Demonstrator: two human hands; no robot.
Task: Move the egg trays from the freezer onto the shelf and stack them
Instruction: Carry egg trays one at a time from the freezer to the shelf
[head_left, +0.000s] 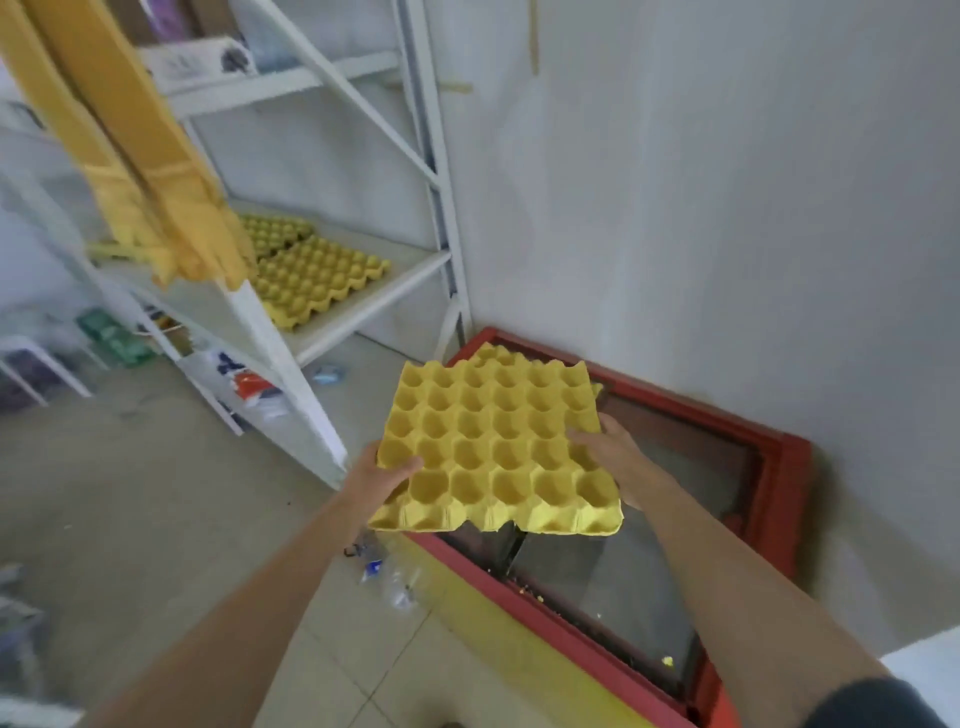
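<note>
I hold a yellow egg tray (493, 447) level in front of me, above the left end of the red-framed chest freezer (774, 457). My left hand (379, 478) grips its near left edge with the thumb on top. My right hand (618, 457) grips its right edge. Another yellow tray edge (596, 388) peeks out behind the held one. On the white metal shelf (363, 306) to the upper left lie two yellow egg trays, the nearer one (317, 280) and a farther one (275, 231), side by side.
The freezer has glass sliding lids (623, 566) and stands against a white wall. Yellow cloth-like strips (150, 171) hang in front of the shelf at upper left. Plastic bottles and litter (384, 566) lie on the tiled floor beside the freezer; bags sit under the shelf.
</note>
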